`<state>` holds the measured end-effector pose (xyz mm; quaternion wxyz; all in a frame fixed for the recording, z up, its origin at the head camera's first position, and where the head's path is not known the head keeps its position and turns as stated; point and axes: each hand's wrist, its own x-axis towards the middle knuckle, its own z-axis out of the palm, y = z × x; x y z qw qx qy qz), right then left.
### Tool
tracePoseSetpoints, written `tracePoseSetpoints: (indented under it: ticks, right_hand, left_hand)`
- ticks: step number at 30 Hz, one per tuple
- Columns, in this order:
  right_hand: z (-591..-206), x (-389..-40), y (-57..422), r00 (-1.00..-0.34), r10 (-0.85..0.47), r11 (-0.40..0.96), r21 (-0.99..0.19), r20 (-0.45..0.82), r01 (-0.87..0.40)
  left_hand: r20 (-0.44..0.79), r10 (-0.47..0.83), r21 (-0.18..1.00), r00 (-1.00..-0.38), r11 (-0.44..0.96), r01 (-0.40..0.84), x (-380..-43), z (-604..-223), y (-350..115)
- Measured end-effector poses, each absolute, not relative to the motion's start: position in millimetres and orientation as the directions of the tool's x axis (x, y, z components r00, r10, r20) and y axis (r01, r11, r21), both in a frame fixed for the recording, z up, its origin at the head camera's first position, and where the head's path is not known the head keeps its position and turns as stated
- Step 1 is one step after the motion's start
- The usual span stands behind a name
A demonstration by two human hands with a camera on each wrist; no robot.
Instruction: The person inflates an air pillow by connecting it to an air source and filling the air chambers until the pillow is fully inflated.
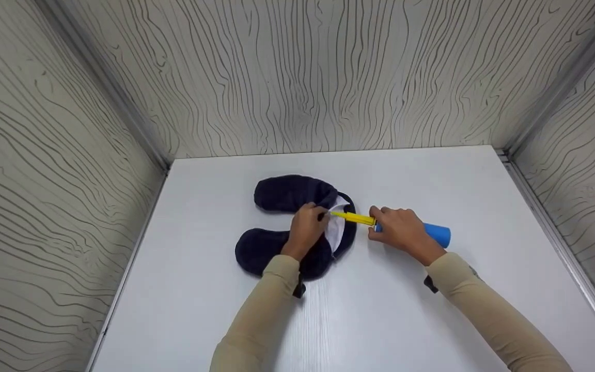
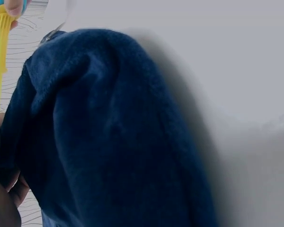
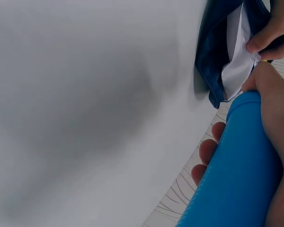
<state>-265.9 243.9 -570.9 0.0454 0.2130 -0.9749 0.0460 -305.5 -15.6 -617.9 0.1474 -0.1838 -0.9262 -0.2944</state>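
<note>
A dark navy U-shaped neck pillow [image 1: 277, 194] lies on the white table, its zipped curved end open and showing a white inner layer [image 1: 335, 232]. My left hand [image 1: 306, 230] pinches a small clear valve [image 3: 255, 57] at that opening, between thumb and fingers. My right hand [image 1: 401, 227] grips a blue hand pump [image 1: 438, 235] around its barrel. The pump's yellow nozzle [image 1: 357, 218] points left, its tip right at the left fingertips. In the left wrist view, navy plush fabric [image 2: 113, 132] fills the middle and hides part of the left hand.
A white table [image 1: 199, 310] carries the pillow. Wood-grain patterned panels [image 1: 302, 77] rise behind it and on both sides, joined by grey metal corner rails [image 1: 111, 88].
</note>
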Motion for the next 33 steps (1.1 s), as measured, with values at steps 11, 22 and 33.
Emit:
tracePoseSetpoints:
  ticks: [11,22,33]
  right_hand:
    - [-574.4,-267.5,240.6,-0.906,-0.412,0.907,-0.060,0.094,-0.418]
    - [-568.8,-265.3,235.0,-0.908,-0.410,0.910,-0.020,0.084,-0.413]
    - [-565.2,-263.5,226.3,-0.888,-0.438,0.898,0.111,0.138,-0.425]
  left_hand:
    - [0.384,0.259,0.491,-0.886,0.756,0.433,-306.1,-620.5,-16.1]
    - [0.395,0.265,0.484,-0.880,0.754,0.444,-308.0,-620.1,-15.7]
    - [0.392,0.269,0.506,-0.879,0.735,0.451,-306.2,-618.6,-13.2]
